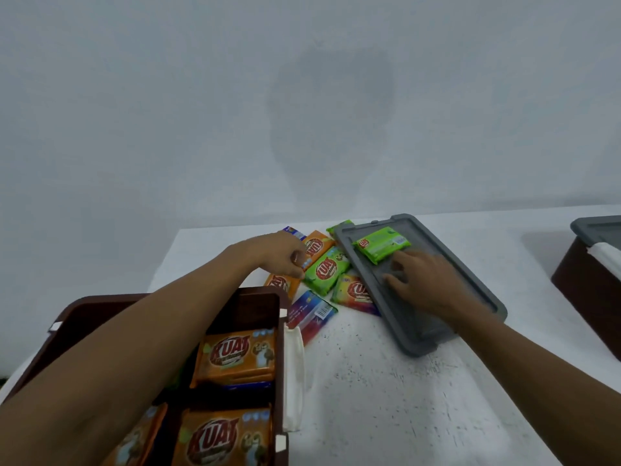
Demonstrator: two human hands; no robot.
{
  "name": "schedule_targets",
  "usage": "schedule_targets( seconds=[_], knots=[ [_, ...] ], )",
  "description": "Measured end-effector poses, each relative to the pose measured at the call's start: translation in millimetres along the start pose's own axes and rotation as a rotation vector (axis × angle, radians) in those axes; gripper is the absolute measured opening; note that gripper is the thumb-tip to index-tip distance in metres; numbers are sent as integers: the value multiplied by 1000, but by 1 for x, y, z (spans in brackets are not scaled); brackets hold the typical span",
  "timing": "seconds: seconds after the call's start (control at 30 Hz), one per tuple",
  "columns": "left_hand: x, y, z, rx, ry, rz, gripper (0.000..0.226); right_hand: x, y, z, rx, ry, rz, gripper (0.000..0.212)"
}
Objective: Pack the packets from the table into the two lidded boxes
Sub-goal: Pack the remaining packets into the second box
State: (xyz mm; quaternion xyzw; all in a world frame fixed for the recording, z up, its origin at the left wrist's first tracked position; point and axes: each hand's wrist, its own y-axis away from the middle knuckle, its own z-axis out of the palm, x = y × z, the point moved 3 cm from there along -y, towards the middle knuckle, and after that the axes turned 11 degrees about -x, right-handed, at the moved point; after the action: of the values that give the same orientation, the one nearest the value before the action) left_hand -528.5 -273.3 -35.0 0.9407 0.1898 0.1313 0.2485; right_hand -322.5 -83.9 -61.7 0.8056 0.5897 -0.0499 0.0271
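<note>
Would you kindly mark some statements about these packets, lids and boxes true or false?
1. A green packet lies on the grey lid. True.
2. The right hand rests on that lid. True.
3. The near brown box is closed. False: it is open, with orange packets inside.
4. The box at the right edge has no lid. False: a lid covers it.
5. The left hand is inside the open box. False: it pinches a second green packet beyond the box.

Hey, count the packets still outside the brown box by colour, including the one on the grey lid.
Green packets: 3
Orange packets: 2
Blue or multicoloured packets: 3, one showing only a corner
Total: 8
</note>
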Motion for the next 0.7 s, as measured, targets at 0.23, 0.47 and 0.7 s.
schedule_targets(
  seconds=[0.23,0.47,0.7],
  knots=[
    [29,-20,8,-252,-77,-7,52,-7,-36,2,-27,-133,-44,48],
    [24,-32,-13,3,-28,-67,46,-1,-62,-2,-392,15,-95,85],
    [45,-57,-2,-59,-70,-125,91,28,-75,-11,-446,150,-68,70]
  ],
)
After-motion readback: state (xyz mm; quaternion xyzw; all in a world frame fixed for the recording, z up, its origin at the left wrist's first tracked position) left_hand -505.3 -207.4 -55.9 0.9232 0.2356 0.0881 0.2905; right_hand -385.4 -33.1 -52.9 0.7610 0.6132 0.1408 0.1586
